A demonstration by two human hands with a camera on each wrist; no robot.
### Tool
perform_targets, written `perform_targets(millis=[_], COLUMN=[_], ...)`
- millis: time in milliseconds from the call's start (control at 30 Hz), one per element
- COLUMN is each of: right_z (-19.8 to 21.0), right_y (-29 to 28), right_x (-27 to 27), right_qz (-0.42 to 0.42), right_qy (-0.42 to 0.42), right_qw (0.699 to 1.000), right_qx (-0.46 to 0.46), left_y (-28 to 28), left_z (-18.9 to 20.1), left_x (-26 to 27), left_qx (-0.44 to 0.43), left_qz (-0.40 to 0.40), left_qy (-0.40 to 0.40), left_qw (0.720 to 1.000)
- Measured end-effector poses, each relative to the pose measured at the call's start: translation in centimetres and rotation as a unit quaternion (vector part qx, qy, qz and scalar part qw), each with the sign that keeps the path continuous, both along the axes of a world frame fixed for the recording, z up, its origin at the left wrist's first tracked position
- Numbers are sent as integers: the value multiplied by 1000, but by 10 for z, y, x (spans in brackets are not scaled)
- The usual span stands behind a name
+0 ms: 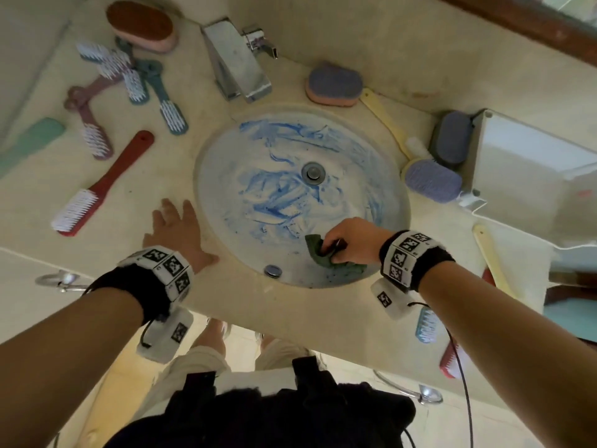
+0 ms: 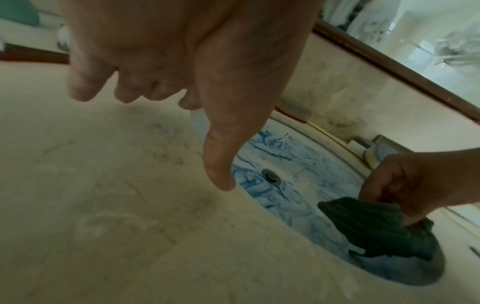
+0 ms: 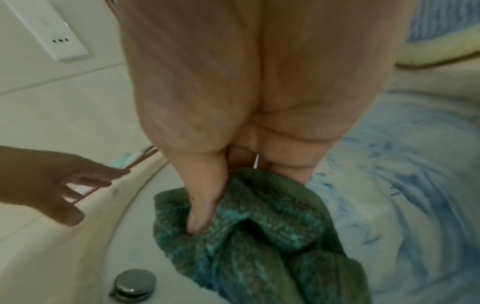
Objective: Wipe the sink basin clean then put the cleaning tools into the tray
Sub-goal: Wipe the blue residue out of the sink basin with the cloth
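The round sink basin (image 1: 371, 163) is smeared with blue streaks around its drain (image 1: 313, 172). My right hand (image 1: 349, 240) grips a dark green cloth (image 1: 315, 252) against the basin's near wall; the cloth (image 3: 259, 222) bunches under my thumb and curled fingers, and it shows as well in the left wrist view as the cloth (image 2: 369, 226). My left hand (image 1: 176, 227) lies flat with fingers spread on the counter just left of the basin, holding nothing. A white tray (image 1: 533, 163) stands at the right of the sink.
A chrome faucet (image 1: 235, 59) sits behind the basin. Several brushes lie left, among them a red one (image 1: 100, 185). Sponges (image 1: 334, 84) and a yellow-handled brush (image 1: 387, 121) lie right of the faucet, more brushes near the right counter edge. An overflow button (image 1: 273, 270) sits in the near wall.
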State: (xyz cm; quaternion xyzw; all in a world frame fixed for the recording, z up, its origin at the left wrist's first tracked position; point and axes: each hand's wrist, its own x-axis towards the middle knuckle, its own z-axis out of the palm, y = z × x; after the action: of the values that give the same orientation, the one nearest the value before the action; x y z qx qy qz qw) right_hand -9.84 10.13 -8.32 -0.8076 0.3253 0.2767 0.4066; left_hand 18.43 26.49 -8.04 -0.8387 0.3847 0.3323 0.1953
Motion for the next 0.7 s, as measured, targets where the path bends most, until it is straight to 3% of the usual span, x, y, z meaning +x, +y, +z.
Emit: perform_targets(millis=[167, 500, 700], right_z=[1, -14, -18], right_y=[21, 42, 30], right_x=[-1, 46, 38], right_qz=[77, 89, 137], right_qy=[19, -20, 27], right_qw=[996, 993, 988], right_qx=[49, 73, 71], left_y=[1, -9, 0], left_z=[-4, -16, -14], left_x=[-14, -14, -11], left_qx=[52, 69, 39], left_qz=[2, -17, -9], left_qy=[-3, -17, 2], left_qw=[999, 997, 999])
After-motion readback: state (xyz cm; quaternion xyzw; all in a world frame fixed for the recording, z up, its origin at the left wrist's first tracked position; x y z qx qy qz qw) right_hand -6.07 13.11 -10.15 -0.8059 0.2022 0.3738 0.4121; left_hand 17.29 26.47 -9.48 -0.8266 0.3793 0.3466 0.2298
